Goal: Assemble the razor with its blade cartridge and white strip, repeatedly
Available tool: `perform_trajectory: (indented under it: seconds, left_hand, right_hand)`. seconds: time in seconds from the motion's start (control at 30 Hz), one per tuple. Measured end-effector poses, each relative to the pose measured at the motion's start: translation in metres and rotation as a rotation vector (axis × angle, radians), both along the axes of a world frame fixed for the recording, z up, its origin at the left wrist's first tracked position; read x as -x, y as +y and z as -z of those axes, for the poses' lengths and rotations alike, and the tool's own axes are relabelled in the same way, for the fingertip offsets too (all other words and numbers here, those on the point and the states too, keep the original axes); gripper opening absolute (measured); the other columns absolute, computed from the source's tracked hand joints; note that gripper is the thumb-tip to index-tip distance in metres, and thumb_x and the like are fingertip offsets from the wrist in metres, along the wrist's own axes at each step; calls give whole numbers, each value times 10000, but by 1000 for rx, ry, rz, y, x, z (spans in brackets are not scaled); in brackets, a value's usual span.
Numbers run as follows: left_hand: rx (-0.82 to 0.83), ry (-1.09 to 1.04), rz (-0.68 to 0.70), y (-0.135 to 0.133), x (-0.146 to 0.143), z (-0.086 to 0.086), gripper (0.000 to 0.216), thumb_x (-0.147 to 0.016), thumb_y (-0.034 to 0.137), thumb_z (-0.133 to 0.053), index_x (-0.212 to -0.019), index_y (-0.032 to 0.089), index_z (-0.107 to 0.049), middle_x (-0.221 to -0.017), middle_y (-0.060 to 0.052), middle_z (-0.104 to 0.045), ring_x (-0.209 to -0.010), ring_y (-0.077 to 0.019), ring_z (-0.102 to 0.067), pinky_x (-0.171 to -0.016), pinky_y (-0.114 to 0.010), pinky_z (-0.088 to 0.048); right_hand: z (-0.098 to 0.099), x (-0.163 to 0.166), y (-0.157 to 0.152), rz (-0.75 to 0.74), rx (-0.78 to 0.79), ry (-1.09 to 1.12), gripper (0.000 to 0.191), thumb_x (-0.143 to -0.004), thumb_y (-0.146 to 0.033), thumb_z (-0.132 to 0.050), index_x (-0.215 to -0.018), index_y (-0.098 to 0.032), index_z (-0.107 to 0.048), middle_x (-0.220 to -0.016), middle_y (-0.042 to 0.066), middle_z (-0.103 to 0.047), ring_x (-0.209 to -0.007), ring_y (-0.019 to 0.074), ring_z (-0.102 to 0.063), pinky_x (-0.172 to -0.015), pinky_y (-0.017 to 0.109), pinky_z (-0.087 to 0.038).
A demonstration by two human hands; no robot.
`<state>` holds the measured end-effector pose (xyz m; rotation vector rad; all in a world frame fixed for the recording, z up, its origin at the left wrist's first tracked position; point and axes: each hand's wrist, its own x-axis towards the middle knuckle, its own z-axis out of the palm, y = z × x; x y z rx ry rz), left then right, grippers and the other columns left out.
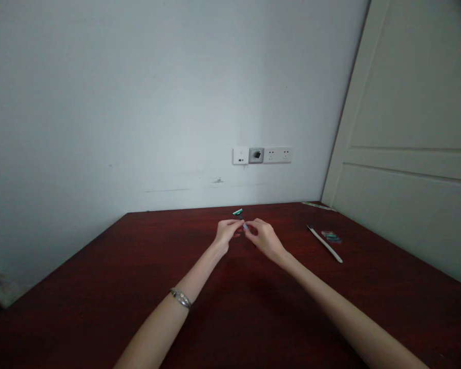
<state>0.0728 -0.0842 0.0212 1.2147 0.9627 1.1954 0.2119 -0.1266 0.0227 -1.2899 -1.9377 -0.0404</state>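
Observation:
Both my arms reach out over a dark red wooden table (100, 287). My left hand (226, 231) and my right hand (264, 237) meet near the table's far middle, fingers pinched together on a small razor (239, 213). Its teal head sticks up just above my fingertips and a short grey part shows between the two hands. The rest of the razor is hidden by my fingers. A silver bracelet (180, 298) sits on my left wrist.
To the right on the table lie a thin white stick-like tool (325, 244) and a small teal and red packet (331, 237). A white wall with a row of sockets (262, 155) stands behind the table. A white door (411, 143) is at right.

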Motion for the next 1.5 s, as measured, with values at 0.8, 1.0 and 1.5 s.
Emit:
perform_trajectory:
  seconds: [0.8,1.0,1.5]
  left_hand:
    - [17,213,-27,19,65,10,305,-609,362,-715,-728,83,-680,-642,-51,-624,-542,-89,-551,-497,-197,-445]
    - [-123,765,-150,21,78,3,370,-674,459,-630,-671,94,-690,-534,-45,-593,-476,-123,-547,-445,-208,-410]
    - [-175,1287,-30,29,87,15,237,-708,316,-578,-612,120,-671,-566,-77,-638,-471,-145,-590,-497,-211,-423]
  right_hand:
    - [15,63,7,-36,302,-102,276,-765,-314,-518,-567,-157,-630,-586,61,-645,-553,144,-580,-528,222,-317]
    - [21,81,8,33,315,-197,268,-776,-330,-500,-637,-160,-653,-667,91,-669,-666,190,-627,-572,231,-340]
    - [28,88,-10,-11,406,-283,470,-904,-428,-310,-733,-170,-663,-774,111,-679,-748,205,-639,-614,242,-381]
